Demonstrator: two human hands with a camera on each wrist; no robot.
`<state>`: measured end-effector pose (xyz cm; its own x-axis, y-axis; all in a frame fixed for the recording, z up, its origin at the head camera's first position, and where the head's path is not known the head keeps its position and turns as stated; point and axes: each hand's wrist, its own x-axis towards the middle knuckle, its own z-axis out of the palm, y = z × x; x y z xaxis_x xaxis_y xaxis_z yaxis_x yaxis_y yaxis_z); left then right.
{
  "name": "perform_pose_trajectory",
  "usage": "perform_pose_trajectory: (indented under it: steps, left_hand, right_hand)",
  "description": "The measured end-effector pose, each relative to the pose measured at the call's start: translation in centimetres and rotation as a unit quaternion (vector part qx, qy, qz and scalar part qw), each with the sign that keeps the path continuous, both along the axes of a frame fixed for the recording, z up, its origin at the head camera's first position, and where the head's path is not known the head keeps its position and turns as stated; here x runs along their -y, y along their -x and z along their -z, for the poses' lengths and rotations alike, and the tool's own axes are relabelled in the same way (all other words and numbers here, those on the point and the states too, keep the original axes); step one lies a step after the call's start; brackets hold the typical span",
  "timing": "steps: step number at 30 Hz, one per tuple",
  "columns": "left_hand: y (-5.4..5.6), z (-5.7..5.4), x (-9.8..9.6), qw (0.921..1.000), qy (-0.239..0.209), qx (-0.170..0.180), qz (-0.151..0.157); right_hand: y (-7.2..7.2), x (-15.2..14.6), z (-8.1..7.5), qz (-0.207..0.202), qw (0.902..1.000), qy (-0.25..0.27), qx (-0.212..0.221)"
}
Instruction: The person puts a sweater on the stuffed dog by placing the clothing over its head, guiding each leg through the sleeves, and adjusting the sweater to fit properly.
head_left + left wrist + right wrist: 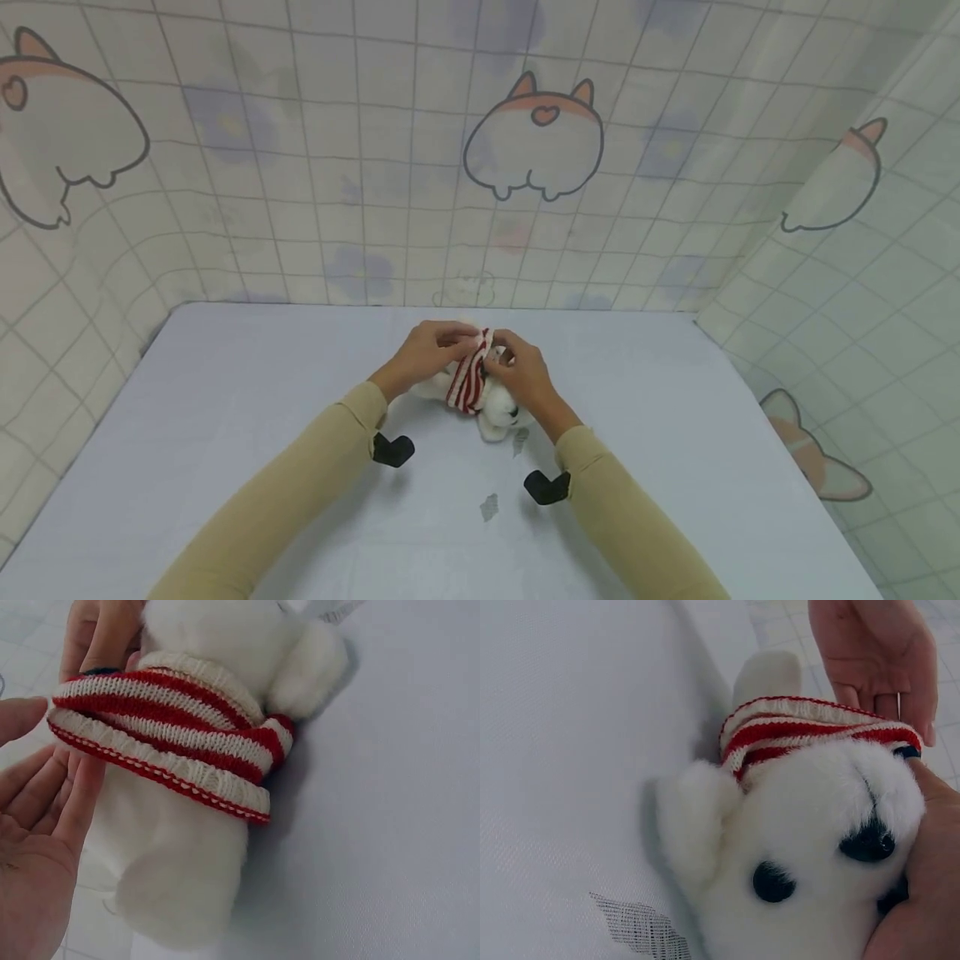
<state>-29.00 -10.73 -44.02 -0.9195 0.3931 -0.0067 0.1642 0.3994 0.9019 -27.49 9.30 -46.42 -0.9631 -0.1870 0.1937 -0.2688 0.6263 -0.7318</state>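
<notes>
A white plush toy animal (501, 407) with a dark nose and eyes lies on its back on the table. It wears a red-and-white striped knitted sweater (187, 735), bunched around its upper body. At the lower hem, the left hand (423, 354) holds the sweater's side, fingers behind the knit and thumb near its edge. By the toy's head, the right hand (527, 371) grips the sweater's collar side; its fingertips are partly hidden behind the knit. A dark patch shows on the sweater there. The toy's legs (180, 877) stick out below the hem.
The white table (247, 417) carries grey printed marks (489, 507) in front of the toy. Behind and beside it hangs a checked curtain (360, 167) with cartoon animals. Black wrist mounts (393, 450) stick out from the beige sleeves.
</notes>
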Motion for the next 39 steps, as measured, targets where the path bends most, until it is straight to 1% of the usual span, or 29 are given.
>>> perform_pose_trajectory:
  steps: [4,6,9,12,15,17,21,24,26,31,33,36,39]
  left_hand:
    - [0.0,-0.1,0.1,0.9995,-0.018,0.019,0.015]
    - [0.1,-0.2,0.0,0.9990,-0.029,0.020,0.028]
    - [0.0,-0.3,-0.1,0.9975,-0.045,0.020,0.050]
    - [-0.1,-0.6,-0.5,0.9953,-0.062,0.027,0.069]
    - [-0.3,-0.8,-0.8,0.9933,-0.079,0.036,0.076]
    - [-0.3,-0.7,-0.9,0.9927,-0.088,0.040,0.072]
    - [-0.3,-0.1,-0.8,0.9912,-0.115,0.052,0.040]
    - [-0.2,0.4,-0.6,0.9876,-0.140,0.066,0.023]
    - [-0.2,0.7,-0.5,0.9841,-0.158,0.078,0.022]
    - [-0.1,1.1,0.0,0.9780,-0.181,0.095,0.042]
    - [-0.1,1.2,0.1,0.9790,-0.175,0.094,0.046]
    - [0.0,1.5,0.3,0.9828,-0.154,0.095,0.039]
    - [-0.1,1.6,0.5,0.9909,-0.105,0.080,0.024]
  right_hand:
    - [0.0,-0.1,-0.4,-0.021,0.9997,0.012,0.010]
    - [0.1,-0.2,-0.5,-0.029,0.9994,0.013,0.013]
    - [0.1,-0.3,-0.5,-0.033,0.9992,0.018,0.017]
    - [0.1,-0.3,-0.4,-0.032,0.9993,0.010,0.017]
    - [0.0,-0.2,-0.3,-0.030,0.9995,-0.002,0.009]
    - [-0.2,-0.2,-0.3,-0.029,0.9996,-0.003,0.003]
    - [-0.2,-0.1,-0.2,-0.033,0.9994,0.003,-0.009]
    - [-0.2,-0.2,-0.1,-0.034,0.9992,0.004,-0.021]
    - [-0.1,-0.3,-0.1,-0.029,0.9992,0.000,-0.027]
    - [0.0,-0.4,-0.2,-0.028,0.9993,-0.011,-0.023]
    - [0.0,-0.5,-0.3,-0.033,0.9993,-0.006,-0.017]
    - [0.0,-0.5,-0.4,-0.043,0.9990,-0.004,-0.004]
    - [0.1,-0.5,-0.4,-0.050,0.9985,-0.020,0.003]
